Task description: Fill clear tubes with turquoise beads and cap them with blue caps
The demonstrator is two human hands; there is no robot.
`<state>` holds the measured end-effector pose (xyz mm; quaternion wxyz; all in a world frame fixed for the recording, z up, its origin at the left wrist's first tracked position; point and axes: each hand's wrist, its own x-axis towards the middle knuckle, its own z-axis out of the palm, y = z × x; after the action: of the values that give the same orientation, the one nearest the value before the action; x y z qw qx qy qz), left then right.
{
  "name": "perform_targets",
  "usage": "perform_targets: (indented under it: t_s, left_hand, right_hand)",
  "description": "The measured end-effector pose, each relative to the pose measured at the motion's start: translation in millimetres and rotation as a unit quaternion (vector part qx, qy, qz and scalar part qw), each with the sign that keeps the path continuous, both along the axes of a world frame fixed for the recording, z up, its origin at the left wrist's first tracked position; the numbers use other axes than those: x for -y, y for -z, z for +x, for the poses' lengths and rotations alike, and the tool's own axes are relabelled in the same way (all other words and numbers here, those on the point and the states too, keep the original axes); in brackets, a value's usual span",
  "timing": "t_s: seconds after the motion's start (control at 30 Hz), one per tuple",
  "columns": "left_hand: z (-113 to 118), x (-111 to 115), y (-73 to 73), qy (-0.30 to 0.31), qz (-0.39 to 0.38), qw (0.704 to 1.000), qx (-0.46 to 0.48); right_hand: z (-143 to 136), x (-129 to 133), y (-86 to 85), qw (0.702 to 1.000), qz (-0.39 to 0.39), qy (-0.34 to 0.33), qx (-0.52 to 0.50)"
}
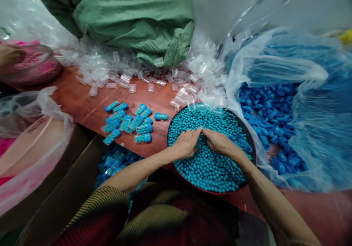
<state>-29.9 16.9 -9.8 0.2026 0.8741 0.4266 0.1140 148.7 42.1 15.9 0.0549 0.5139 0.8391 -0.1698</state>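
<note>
Above a round red-rimmed tub [253,143] full of small blue balls [209,172], my two hands meet. My left hand [187,142] is closed around a small clear plastic tube [201,138], mostly hidden by the fingers. Pinched together at the tube's upper end are the fingers of my right hand [218,141]; what they hold, if anything, is hidden. Blue caps [243,143] lie on the balls to the right of that hand. Left of the tub, several filled tubes with blue caps [136,122] lie on the reddish table [90,106].
Clear empty tubes [123,73] are heaped along the back, below a green cloth sack [137,18]. An open plastic bag [310,69] of blue caps [271,110] stands right. At far left, another person's hand [11,57] is over a bowl [41,68] of pink pieces.
</note>
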Motion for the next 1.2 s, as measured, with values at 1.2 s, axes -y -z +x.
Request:
perform_targets:
  t_s: [1.2]
  left_hand:
    - [20.3,-6.4,-20.7,0.021,-0.008,0.993,-0.119]
  right_hand:
    - [-75.4,-93.9,-19.2,0.989,0.143,0.045,-0.004]
